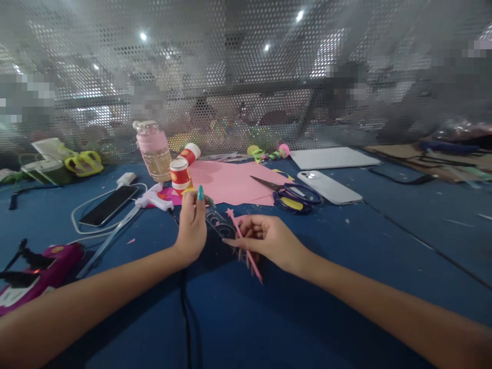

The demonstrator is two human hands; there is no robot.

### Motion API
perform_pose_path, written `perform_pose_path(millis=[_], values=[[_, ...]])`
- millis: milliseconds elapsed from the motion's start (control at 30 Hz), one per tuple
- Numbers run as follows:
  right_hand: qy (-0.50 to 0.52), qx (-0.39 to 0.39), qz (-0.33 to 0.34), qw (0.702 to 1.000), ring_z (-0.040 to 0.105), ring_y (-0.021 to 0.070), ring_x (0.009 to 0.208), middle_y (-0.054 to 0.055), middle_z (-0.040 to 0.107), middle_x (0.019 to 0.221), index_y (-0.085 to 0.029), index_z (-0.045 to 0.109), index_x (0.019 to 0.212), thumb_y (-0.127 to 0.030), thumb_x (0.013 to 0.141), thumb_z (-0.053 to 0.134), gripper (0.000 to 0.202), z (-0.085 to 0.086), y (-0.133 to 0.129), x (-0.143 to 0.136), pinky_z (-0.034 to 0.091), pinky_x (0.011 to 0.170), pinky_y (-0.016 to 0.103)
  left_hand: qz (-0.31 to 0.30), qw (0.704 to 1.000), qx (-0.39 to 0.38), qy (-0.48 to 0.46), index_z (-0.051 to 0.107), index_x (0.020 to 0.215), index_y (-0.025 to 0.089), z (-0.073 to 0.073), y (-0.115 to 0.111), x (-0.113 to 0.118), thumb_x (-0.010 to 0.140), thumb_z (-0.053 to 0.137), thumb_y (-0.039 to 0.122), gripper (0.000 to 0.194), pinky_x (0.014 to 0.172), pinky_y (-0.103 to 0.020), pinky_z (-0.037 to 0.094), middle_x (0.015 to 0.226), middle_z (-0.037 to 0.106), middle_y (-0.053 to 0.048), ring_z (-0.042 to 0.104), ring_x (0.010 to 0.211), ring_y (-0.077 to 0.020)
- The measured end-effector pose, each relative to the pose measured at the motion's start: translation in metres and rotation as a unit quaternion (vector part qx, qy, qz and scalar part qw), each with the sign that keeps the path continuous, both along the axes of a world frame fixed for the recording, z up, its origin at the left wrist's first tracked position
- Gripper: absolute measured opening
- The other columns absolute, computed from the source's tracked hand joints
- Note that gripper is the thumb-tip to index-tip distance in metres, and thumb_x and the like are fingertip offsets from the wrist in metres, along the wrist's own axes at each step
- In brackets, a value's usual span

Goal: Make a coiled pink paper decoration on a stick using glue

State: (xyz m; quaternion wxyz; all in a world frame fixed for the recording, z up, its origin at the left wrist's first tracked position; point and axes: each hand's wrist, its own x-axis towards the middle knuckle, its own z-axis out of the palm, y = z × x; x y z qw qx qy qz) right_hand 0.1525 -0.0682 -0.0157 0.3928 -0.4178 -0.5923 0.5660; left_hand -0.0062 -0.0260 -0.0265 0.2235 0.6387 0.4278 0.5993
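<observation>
My left hand point(192, 225) is closed on one end of a clear plastic stencil point(217, 223) with rounded cut-outs, its thumb with a teal nail pointing up. The other end of the stencil reaches to the fingertips of my right hand point(274, 240). Between the fingers of that hand sits a slim pink pen point(251, 259) with a star on its upper end, slanting down to the right. Just beyond both hands lie pink paper sheets point(226, 184) and dark blue-handled scissors point(298, 197) with their blades on the paper.
Two red-and-white cups point(180, 177) and a pink-topped bottle point(154, 154) stand left of the paper. A white glue gun point(156, 199), a black phone point(109, 205) with cables and a magenta power strip point(49, 266) lie leftward. Rightward are a white phone point(330, 187) and white board point(334, 157).
</observation>
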Motion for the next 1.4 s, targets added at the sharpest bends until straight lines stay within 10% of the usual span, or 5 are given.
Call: perform_pose_path(millis=[733, 1033, 1200, 1400], values=[[0.079, 0.018, -0.012, 0.997, 0.062, 0.0118, 0.050, 0.001, 0.065, 0.062, -0.015, 0.059, 0.071, -0.039, 0.063, 0.072, 0.028, 0.002, 0.003, 0.005, 0.053, 0.046, 0.023, -0.121, 0.965, -0.197, -0.125, 0.059, 0.058, 0.014, 0.005, 0.005, 0.002, 0.056, 0.072, 0.030, 0.020, 0.052, -0.022, 0.035, 0.054, 0.054, 0.003, 0.045, 0.052, -0.0078], [0.121, 0.002, -0.025, 0.992, 0.060, 0.0106, 0.046, -0.001, 0.062, 0.058, -0.015, 0.060, 0.073, -0.040, 0.061, 0.073, 0.031, 0.002, 0.003, 0.006, 0.051, 0.043, 0.022, -0.093, 0.957, -0.226, -0.156, 0.033, 0.039, 0.018, 0.009, 0.001, 0.005, 0.079, 0.052, 0.035, 0.047, 0.040, -0.021, 0.024, 0.037, 0.032, 0.006, 0.030, 0.037, -0.0048], [0.114, 0.013, -0.034, 0.993, 0.060, 0.0098, 0.049, -0.001, 0.063, 0.059, -0.016, 0.061, 0.072, -0.039, 0.063, 0.072, 0.027, 0.001, 0.005, 0.007, 0.051, 0.044, 0.020, -0.078, 0.963, -0.177, -0.188, 0.052, 0.064, 0.016, 0.008, 0.002, 0.005, 0.069, 0.061, 0.017, 0.010, 0.055, -0.019, 0.039, 0.059, 0.054, 0.005, 0.049, 0.056, -0.0069], [0.109, 0.034, -0.068, 0.991, 0.059, 0.0092, 0.048, -0.001, 0.063, 0.058, -0.015, 0.063, 0.073, -0.041, 0.060, 0.072, 0.031, 0.000, 0.011, 0.008, 0.050, 0.050, 0.021, -0.043, 0.981, -0.153, -0.108, 0.047, 0.054, 0.016, -0.001, 0.009, 0.000, 0.080, 0.046, 0.025, 0.027, 0.058, -0.022, 0.038, 0.060, 0.054, 0.001, 0.047, 0.057, -0.0085]])
